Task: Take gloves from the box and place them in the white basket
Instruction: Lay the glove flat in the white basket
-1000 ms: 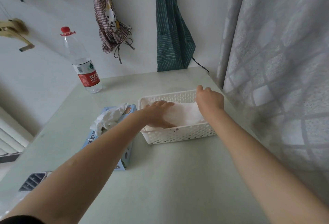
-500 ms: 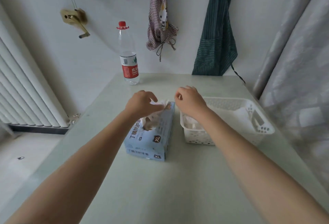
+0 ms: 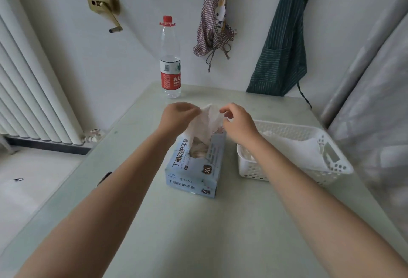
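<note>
A light blue glove box (image 3: pixel 194 167) marked XL lies in the middle of the pale green table (image 3: pixel 209 233). A white glove (image 3: pixel 205 123) rises out of its top opening. My left hand (image 3: pixel 176 118) pinches the glove's left upper edge, and my right hand (image 3: pixel 238 120) pinches its right edge, both just above the far end of the box. To the right stands the white basket (image 3: pixel 331 167), with white gloves (image 3: pixel 302 149) lying inside it.
A water bottle (image 3: pixel 170 61) with a red cap stands at the table's far edge. Aprons (image 3: pixel 280 41) hang on the wall behind. A white radiator (image 3: pixel 28 92) is at the left and a grey curtain (image 3: pixel 375 101) at the right, close to the basket.
Both hands left the basket and went left to the box. They now pinch a glove that has come up higher out of the opening. The view also turned left.
</note>
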Motion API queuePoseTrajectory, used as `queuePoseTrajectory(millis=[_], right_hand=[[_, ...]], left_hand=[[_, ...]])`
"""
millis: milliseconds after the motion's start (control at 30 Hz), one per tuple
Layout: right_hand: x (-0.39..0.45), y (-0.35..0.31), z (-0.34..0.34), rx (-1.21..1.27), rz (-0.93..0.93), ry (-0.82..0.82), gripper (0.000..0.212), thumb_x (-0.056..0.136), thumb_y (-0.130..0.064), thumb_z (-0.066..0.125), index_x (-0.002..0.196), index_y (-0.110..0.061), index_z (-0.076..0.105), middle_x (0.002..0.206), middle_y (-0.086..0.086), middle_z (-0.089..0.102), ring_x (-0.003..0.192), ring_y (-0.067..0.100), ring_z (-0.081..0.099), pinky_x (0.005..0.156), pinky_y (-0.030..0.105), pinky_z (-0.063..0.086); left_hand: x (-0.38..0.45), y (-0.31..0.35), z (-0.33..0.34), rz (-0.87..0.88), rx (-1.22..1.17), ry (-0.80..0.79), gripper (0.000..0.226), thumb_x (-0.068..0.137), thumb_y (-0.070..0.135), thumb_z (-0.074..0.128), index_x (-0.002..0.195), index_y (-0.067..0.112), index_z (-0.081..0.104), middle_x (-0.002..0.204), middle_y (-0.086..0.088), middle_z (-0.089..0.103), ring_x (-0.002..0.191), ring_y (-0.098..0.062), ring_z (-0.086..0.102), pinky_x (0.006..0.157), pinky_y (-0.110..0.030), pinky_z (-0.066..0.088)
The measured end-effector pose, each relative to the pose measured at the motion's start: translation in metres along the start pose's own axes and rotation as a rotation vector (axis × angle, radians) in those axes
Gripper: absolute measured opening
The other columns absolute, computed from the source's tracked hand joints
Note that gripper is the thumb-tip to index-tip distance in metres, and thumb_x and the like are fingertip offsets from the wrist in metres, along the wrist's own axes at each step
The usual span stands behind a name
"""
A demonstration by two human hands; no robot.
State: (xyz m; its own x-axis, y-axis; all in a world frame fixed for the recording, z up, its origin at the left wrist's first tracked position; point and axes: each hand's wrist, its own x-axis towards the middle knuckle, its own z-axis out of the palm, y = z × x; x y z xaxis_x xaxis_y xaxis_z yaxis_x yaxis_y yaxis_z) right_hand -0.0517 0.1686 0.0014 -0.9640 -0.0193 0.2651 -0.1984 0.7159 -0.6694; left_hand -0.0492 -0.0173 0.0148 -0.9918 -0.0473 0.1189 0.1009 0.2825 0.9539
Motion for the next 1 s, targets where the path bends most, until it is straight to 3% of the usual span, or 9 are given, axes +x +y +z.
queuePoseTrajectory(millis=[100,200,333,433,567,700,800,867,1000], right_hand=[[-0.001,-0.010,-0.007,0.279,0.111,0.066,0.033,0.089,-0.006,0.053,0.120,-0.017,0.056,0.112,0.005,0.056,0.100,0.018,0.057,0.071,0.020,0.044],[-0.003,-0.018,-0.014,0.529,0.235,0.039,0.041,0.084,-0.021,0.062,0.124,-0.020,0.052,0.113,0.001,0.056,0.103,0.015,0.057,0.082,0.024,0.046],[-0.009,-0.028,-0.024,0.780,0.198,-0.128,0.044,0.083,-0.051,0.067,0.108,-0.015,0.063,0.098,0.003,0.068,0.094,0.017,0.064,0.089,0.034,0.049],[-0.013,-0.037,-0.027,0.730,0.176,-0.206,0.070,0.071,-0.068,0.068,0.112,-0.011,0.061,0.102,0.006,0.069,0.094,0.020,0.067,0.088,0.036,0.052],[-0.017,-0.036,-0.027,0.410,0.216,-0.270,0.046,0.078,-0.043,0.076,0.106,-0.010,0.062,0.107,0.009,0.069,0.088,0.020,0.069,0.078,0.035,0.055],[-0.021,-0.038,-0.038,0.380,0.257,-0.322,0.025,0.084,-0.022,0.075,0.100,-0.011,0.058,0.090,0.003,0.065,0.072,0.014,0.067,0.072,0.030,0.051],[-0.020,-0.044,-0.052,0.464,0.213,-0.114,0.021,0.083,-0.017,0.075,0.097,-0.007,0.064,0.092,0.013,0.069,0.081,0.021,0.066,0.079,0.037,0.055],[-0.017,-0.052,-0.062,0.509,0.172,0.002,0.018,0.082,-0.015,0.072,0.096,-0.004,0.067,0.091,0.014,0.070,0.082,0.025,0.067,0.079,0.040,0.056],[-0.017,-0.075,-0.066,0.437,0.059,0.067,0.012,0.087,-0.020,0.069,0.094,-0.010,0.070,0.081,-0.001,0.066,0.074,0.012,0.060,0.068,0.023,0.048]], left_hand=[[-0.001,0.010,-0.002,-0.098,-0.403,-0.067,0.012,0.092,0.008,0.053,0.092,0.005,0.065,0.085,-0.009,0.069,0.080,-0.022,0.065,0.082,-0.035,0.053],[0.000,0.016,-0.004,-0.203,-0.710,-0.082,0.014,0.092,0.010,0.046,0.093,0.005,0.059,0.081,-0.010,0.061,0.074,-0.024,0.059,0.075,-0.037,0.047],[-0.004,0.023,0.000,-0.273,-0.646,-0.075,0.019,0.097,0.020,0.048,0.083,0.011,0.058,0.061,-0.001,0.062,0.060,-0.018,0.059,0.061,-0.027,0.043],[-0.004,0.021,0.003,-0.247,-0.612,-0.081,0.023,0.097,0.021,0.051,0.104,0.001,0.062,0.078,-0.008,0.066,0.066,-0.021,0.063,0.054,-0.024,0.048],[-0.006,0.018,0.005,-0.165,-0.588,-0.039,0.019,0.094,0.017,0.056,0.107,0.006,0.064,0.102,-0.017,0.061,0.091,-0.028,0.059,0.079,-0.039,0.048],[-0.006,0.019,0.001,-0.165,-0.580,0.004,0.009,0.089,0.019,0.058,0.088,0.013,0.064,0.086,-0.009,0.057,0.082,-0.022,0.053,0.072,-0.034,0.043],[-0.010,0.025,0.000,-0.240,-0.391,0.041,0.012,0.090,0.018,0.053,0.081,0.012,0.058,0.080,-0.008,0.054,0.076,-0.022,0.052,0.068,-0.032,0.042],[-0.013,0.032,0.002,-0.248,-0.299,-0.050,0.013,0.090,0.018,0.051,0.080,0.013,0.058,0.081,-0.005,0.058,0.081,-0.023,0.054,0.078,-0.034,0.045],[-0.024,0.046,0.002,0.008,-0.232,-0.419,0.019,0.094,0.026,0.052,0.099,0.013,0.066,0.095,-0.004,0.070,0.093,-0.021,0.064,0.094,-0.036,0.047]])
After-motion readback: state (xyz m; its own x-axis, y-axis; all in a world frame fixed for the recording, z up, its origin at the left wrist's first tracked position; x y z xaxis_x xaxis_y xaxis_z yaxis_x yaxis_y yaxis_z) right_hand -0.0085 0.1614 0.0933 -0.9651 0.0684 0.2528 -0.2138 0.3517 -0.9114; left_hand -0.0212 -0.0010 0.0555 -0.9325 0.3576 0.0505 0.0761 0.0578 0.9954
